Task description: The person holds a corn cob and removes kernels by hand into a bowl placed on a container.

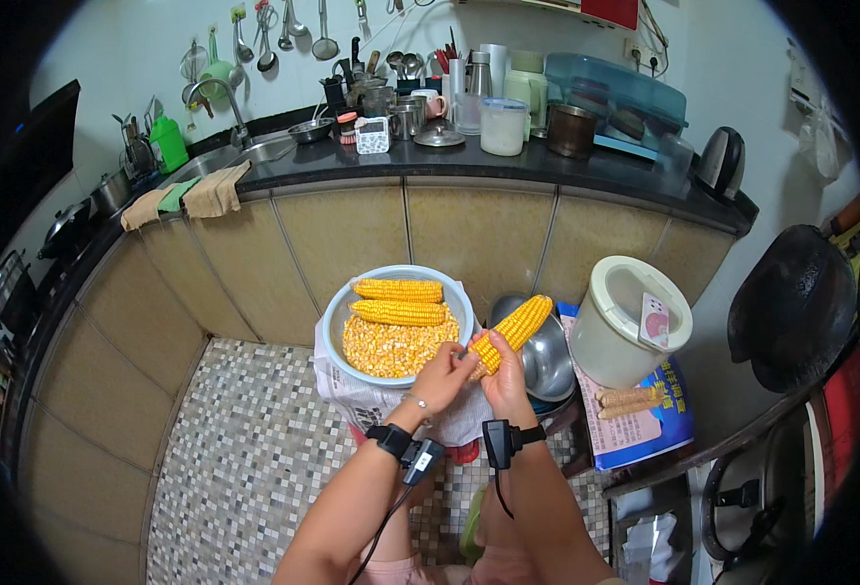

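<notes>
My right hand (504, 382) is wrapped round the lower part of a yellow ear of corn (516, 330), which tilts up to the right. My left hand (441, 378) is closed at the ear's lower end, its fingertips pressed together there; kernels between them cannot be made out. Just left of the ear, a pale blue basin (329, 337) holds loose corn kernels (399, 349) and two whole ears, a back ear (397, 291) and a front ear (398, 313). Right of my hands, a steel bowl (550, 363) is partly hidden by the ear and my right hand.
Stripped cobs (629, 402) lie on a printed sheet (644, 439) beside a lidded cream bucket (600, 336). Printed paper (342, 398) sits under the basin. Beyond runs a dark counter (352, 174) with kitchenware. A black wok (781, 302) hangs at the right.
</notes>
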A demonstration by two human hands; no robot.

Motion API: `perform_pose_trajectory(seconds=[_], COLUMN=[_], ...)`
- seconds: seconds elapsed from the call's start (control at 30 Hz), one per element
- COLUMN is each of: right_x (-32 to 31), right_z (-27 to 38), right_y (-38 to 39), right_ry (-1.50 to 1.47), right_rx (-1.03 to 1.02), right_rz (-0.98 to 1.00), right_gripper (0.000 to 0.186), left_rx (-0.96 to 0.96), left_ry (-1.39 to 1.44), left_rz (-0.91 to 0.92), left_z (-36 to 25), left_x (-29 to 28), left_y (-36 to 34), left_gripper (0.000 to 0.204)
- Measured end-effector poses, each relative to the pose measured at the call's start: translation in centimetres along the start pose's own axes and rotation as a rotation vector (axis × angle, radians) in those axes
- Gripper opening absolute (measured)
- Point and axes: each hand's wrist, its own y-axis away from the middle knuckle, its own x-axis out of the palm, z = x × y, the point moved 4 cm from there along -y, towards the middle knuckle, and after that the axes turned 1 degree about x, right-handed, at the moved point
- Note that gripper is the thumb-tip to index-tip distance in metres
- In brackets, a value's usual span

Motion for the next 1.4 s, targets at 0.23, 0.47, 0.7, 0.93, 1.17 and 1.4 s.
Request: perform_pose_trajectory(seconds=[0.23,0.47,0.7,0.93,1.17,1.4], right_x=[0.6,0.5,0.8,0.3,0.2,0.0], right_z=[0.6,0.6,0.7,0.8,0.6,0.3], right_y=[0.9,0.8,0.9,0.5,0.5,0.2], right_ry=[0.008,0.021,0.006,0.023,0.021,0.042], right_rx=[0.013,0.001,-0.009,-0.013,-0.01,-0.025], right_rz=[-0.055,-0.046,-0.055,-0.044,-0.021,-0.029], right_gripper=[0.025,0.024,0.03,0.036,0.036,0.036], left_rx=[0.017,0.047,0.05,0.092,0.085,0.109], left_ry=[-0.131,-0.095,-0.129,-0.244,-0.257,-0.234], left_rz=[-0.018,-0.032,0.0,-0.016,-0.01,0.005], left_z=[-1.9,-1.6,-0.8,-1.9,-1.6,-1.3], left_x=[2.3,2.4,2.5,2.5,2.3,2.2], left_y=[0.0,0.0,-0.3,0.3,0.1,0.1], left_gripper=[0.058,0.051,0.05,0.052,0.052,0.052])
